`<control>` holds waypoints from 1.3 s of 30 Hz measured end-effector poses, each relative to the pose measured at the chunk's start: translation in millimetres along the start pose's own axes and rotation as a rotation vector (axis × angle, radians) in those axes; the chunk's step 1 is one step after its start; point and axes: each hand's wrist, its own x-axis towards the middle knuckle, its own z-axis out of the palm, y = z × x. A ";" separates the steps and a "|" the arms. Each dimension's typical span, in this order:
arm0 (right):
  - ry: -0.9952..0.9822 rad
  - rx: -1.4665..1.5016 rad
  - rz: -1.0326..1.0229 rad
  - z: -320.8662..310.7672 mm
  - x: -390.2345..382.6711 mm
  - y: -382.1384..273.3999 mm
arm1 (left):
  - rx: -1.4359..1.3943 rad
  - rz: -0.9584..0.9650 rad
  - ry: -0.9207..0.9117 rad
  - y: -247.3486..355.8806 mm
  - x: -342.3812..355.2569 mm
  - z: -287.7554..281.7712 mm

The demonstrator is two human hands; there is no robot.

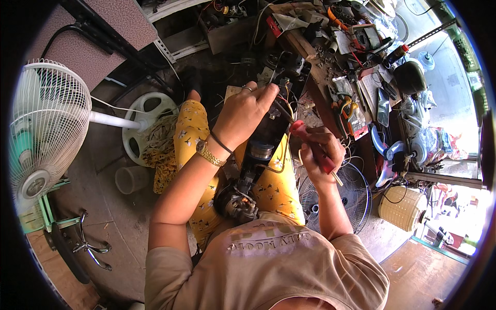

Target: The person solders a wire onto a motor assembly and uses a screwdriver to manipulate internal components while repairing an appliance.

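Observation:
Across my lap lies a long black fan body (pixel 266 129), with a bare motor (pixel 238 204) at its near end and a ringed metal part (pixel 260 151) along it. Thin coloured wires (pixel 287 93) come out at its far end. My left hand (pixel 248 109) is closed above that end, thumb and finger pinched by the wires; what they hold is too small to make out. Closed too, my right hand (pixel 326 150) grips a red-handled tool (pixel 298 128), which points up and left to the wires. The tool's exact kind cannot be told.
A white standing fan (pixel 49 121) is at the left, near a clear plastic tub (pixel 131 180). To the right a fan grille (pixel 356 196) lies beside my arm. A cluttered wooden bench (pixel 323 85) holds pliers (pixel 347 109), a meter (pixel 363 37) and blue fan blades (pixel 385 147).

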 end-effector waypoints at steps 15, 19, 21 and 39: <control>0.010 0.021 0.008 0.2 -0.5 0.0 | 0.011 0.033 0.009 -1.9 0.6 2.7; 0.010 0.015 0.002 0.5 1.7 -2.5 | 0.013 0.038 0.019 -1.5 1.1 1.8; 0.011 0.020 -0.001 0.9 2.2 -3.1 | 0.015 0.029 0.013 0.1 2.0 0.4; 0.018 -0.001 -0.006 2.5 0.5 -1.6 | -0.228 0.010 -0.142 -28.2 32.7 -2.1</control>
